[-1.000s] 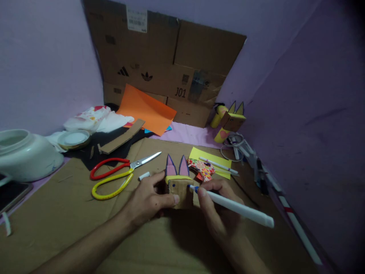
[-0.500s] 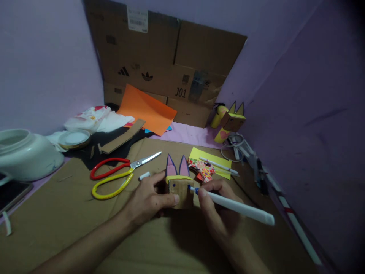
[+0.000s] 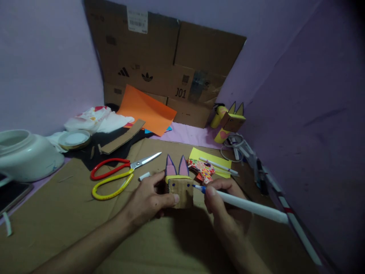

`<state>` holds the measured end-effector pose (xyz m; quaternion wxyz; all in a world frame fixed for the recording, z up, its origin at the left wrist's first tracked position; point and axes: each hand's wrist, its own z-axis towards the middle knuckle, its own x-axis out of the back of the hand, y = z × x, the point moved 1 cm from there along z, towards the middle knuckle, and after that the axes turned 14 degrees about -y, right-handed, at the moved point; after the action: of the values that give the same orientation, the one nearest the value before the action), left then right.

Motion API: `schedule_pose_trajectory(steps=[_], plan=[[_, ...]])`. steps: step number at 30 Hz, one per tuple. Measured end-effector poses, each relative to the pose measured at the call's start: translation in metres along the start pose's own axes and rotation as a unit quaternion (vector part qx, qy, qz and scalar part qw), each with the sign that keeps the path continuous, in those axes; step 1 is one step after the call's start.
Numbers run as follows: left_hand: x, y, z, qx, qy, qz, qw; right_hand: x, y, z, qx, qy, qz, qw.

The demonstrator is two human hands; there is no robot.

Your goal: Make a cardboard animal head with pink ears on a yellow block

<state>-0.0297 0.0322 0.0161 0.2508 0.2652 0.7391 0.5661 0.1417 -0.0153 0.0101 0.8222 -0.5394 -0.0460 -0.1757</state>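
Note:
A small cardboard head (image 3: 182,196) with pink, dark-edged ears and a yellow band stands upright at the centre. Two dark dots mark its front. My left hand (image 3: 151,196) grips it from the left, thumb across the front. In my right hand (image 3: 225,201) is a white marker (image 3: 251,205), its blue tip pointing left, just off the right edge of the head. A white pen cap (image 3: 144,176) lies behind my left hand. Beyond my right hand is a flower-patterned piece (image 3: 202,170).
Red and yellow scissors (image 3: 112,179) lie open at the left. Behind are a cardboard strip (image 3: 124,137) and an orange sheet (image 3: 146,110). A white pot (image 3: 31,156) stands far left. A yellow sheet (image 3: 195,154) and an eared cardboard figure (image 3: 234,122) are at the right.
The marker and my right hand have moved right, so the tip has come off the right-hand dot. My left hand and the head have barely moved.

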Motion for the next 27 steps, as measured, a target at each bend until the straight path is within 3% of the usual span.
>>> schedule_pose_trajectory(steps=[3, 6, 14, 27], plan=[[0.001, -0.002, 0.001, -0.001, 0.002, -0.002, 1.000, 0.004, 0.004, 0.005, -0.021, 0.022, 0.098, 0.995], [0.002, -0.003, 0.001, 0.002, 0.000, 0.003, 1.000, 0.005, 0.004, 0.008, -0.046, 0.025, 0.132, 0.990], [0.002, -0.002, 0.000, 0.000, -0.001, 0.009, 1.000, -0.005, -0.003, -0.001, -0.012, 0.004, -0.031, 0.999], [0.002, -0.002, 0.001, 0.000, -0.001, 0.009, 1.000, -0.003, -0.006, -0.001, -0.014, -0.035, -0.086, 0.996]])
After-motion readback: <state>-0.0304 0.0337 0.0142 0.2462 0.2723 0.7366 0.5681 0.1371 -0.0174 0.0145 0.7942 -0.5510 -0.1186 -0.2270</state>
